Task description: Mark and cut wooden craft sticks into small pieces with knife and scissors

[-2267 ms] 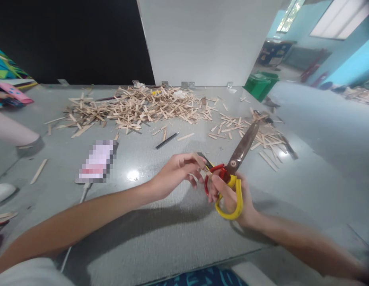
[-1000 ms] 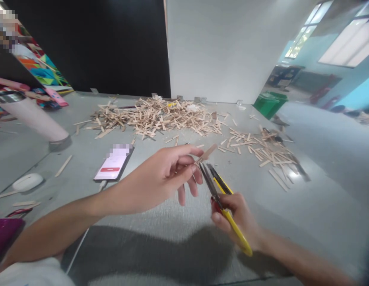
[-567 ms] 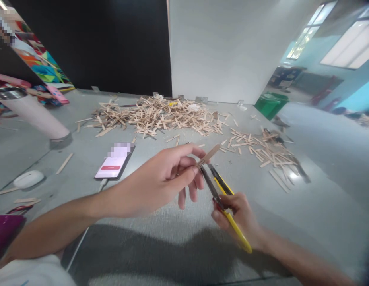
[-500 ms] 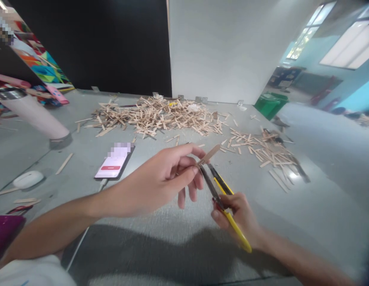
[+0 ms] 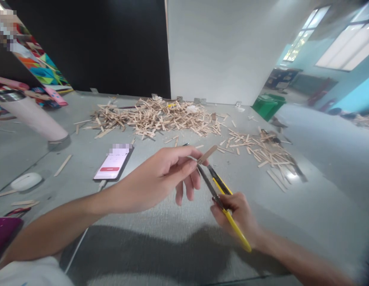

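Note:
My left hand pinches a flat wooden craft stick between thumb and forefinger, the stick slanting up to the right. Its other fingers hang loosely below. Wrapped around a yellow handle, my right hand holds a tool with a long dark metal end; whether this is a file or a blade I cannot tell. The metal tip meets the stick's lower end at my left fingertips. A yellow-and-black tool, resembling a box cutter, also sticks out from my right hand, beside the metal part.
A heap of wooden sticks lies along the back, with a looser pile to the right. A phone on a white cable, a white mouse and a pale tumbler are at left. Panels stand behind.
My left thumb and fingertips have shifted slightly on the stick. The metal tip stays against its lower end. The whole view has moved a little.

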`<state>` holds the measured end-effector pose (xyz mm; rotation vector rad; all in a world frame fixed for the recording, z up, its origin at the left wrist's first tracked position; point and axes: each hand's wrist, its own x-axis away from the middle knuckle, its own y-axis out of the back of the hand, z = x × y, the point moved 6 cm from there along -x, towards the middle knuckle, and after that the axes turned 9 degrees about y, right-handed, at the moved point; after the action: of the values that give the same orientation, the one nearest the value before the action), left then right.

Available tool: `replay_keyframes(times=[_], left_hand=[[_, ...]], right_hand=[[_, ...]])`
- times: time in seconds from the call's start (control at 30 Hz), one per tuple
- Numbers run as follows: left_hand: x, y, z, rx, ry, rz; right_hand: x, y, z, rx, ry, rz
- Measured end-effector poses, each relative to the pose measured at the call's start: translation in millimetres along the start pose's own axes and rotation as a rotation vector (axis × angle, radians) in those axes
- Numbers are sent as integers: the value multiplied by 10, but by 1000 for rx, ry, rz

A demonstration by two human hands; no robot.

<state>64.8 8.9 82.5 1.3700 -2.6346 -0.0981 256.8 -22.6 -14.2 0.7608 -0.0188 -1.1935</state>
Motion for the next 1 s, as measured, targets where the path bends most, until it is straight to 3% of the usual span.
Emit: replay_keyframes(times=[0.2, 0.43, 0.6, 0.77, 1.0], left_hand=[[-75, -42, 14, 232, 0, 226], [-159, -131, 73, 484, -74, 443], [-220, -150, 114, 566, -70, 478], [-278, -145, 146, 561, -118, 522], [-303, -28, 93, 435, -187, 318]], right_hand=[[109, -69, -189, -15, -56, 19], [48, -50, -89, -75, 86, 44], [25, -74, -44, -190, -15, 92], [56, -139, -21, -444, -139, 184], [102, -151, -160, -492, -120, 173]])
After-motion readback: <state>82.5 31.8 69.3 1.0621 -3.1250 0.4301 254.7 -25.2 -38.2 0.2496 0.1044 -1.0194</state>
